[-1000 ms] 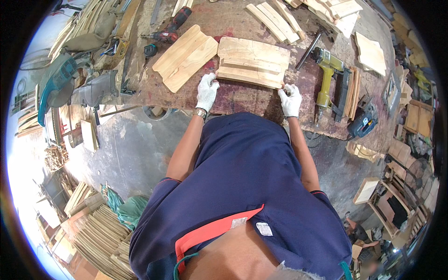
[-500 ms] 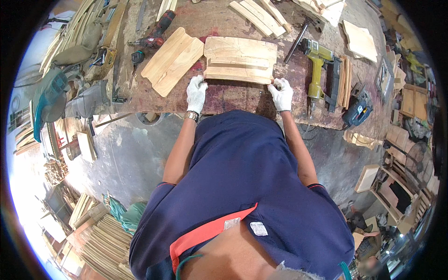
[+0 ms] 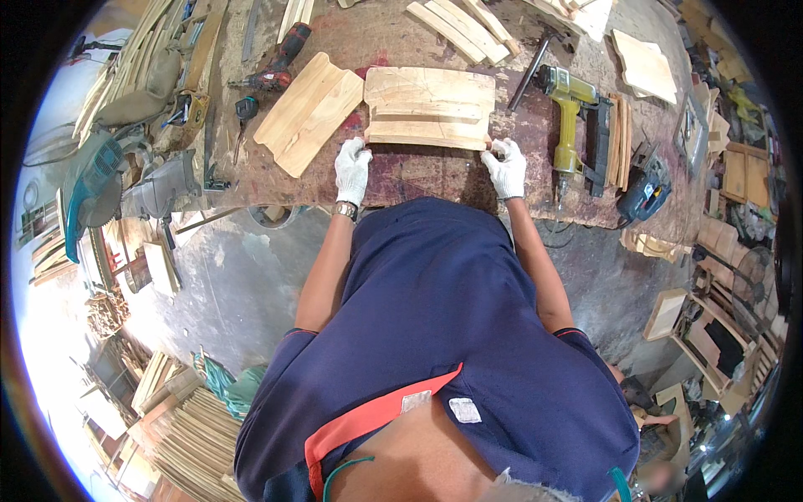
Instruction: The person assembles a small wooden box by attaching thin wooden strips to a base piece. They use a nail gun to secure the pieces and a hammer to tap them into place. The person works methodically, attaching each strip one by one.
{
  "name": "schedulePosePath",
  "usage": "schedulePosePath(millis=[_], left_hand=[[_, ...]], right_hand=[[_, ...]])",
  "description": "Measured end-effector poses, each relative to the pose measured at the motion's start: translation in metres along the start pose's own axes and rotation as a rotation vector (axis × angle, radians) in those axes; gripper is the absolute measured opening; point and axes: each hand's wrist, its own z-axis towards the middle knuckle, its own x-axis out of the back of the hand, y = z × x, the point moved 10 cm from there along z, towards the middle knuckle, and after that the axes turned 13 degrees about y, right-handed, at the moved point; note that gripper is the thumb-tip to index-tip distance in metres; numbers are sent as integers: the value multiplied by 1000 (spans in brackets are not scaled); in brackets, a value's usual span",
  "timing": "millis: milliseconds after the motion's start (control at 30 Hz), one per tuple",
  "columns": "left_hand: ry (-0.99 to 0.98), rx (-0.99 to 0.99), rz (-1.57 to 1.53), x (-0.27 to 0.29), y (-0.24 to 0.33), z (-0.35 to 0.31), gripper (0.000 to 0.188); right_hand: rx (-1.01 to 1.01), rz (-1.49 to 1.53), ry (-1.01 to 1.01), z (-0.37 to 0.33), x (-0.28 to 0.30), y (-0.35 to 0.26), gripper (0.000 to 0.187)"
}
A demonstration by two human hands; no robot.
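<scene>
A pale wooden piece [image 3: 429,88] with wavy-cut ends lies on the workbench in front of me, with a raised strip along its near side. My left hand [image 3: 353,173], in a white glove, is closed at its near left corner. At the near right corner my right hand [image 3: 506,172], also gloved, pinches the edge between thumb and fingers. Exactly how the fingertips sit under the edge is hard to see. Just left of this piece, a second wooden board [image 3: 308,115] with similar shaped ends lies at a slant.
A red-black cordless drill [image 3: 280,63] lies beyond the slanted board. Right of my right hand are a yellow nail gun [image 3: 572,117] and a blue jigsaw [image 3: 644,191]. A teal circular saw [image 3: 96,180] stands at the left. Loose wood strips [image 3: 460,32] lie at the back.
Both hands keep their hold at the wooden piece's corners, and it stays in place. The whole view has shifted slightly. At the lower right, another person's arm shows more plainly.
</scene>
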Motion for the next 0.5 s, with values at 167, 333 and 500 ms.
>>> schedulePosePath(millis=[167, 333, 500], left_hand=[[34, -23, -15, 2, 9, -4, 23], [50, 143, -109, 1, -9, 2, 15], [-39, 116, 142, -4, -7, 18, 22]], right_hand=[[23, 14, -15, -1, 0, 0, 31], [-210, 298, -4, -2, -3, 16, 27], [-246, 167, -28, -6, -3, 11, 17]])
